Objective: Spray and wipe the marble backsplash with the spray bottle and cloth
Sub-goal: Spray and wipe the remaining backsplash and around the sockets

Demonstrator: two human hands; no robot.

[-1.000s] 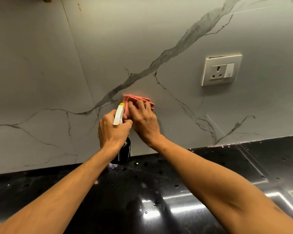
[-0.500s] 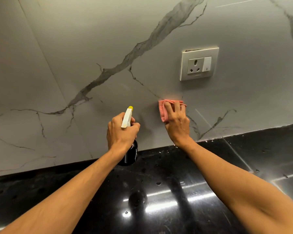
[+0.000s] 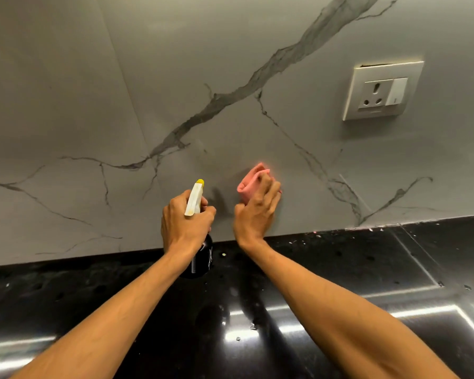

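The grey marble backsplash (image 3: 230,64) with dark veins fills the upper part of the view. My left hand (image 3: 185,224) grips a black spray bottle (image 3: 201,262) with a white trigger head and yellow nozzle (image 3: 194,199), held upright close to the wall. My right hand (image 3: 255,212) holds a folded pink cloth (image 3: 251,180) against the marble, low on the wall, just right of the bottle. Its fingers curl over the cloth and hide most of it.
A white socket and switch plate (image 3: 382,91) is mounted on the wall at the upper right. A glossy black countertop (image 3: 326,258) with droplets and specks runs below the backsplash. A vertical tile joint (image 3: 126,88) crosses the marble at the left.
My right hand with the cloth has slid left along the marble, away from under the socket and back toward the bottle. The left hand has kept the bottle upright in about the same place.
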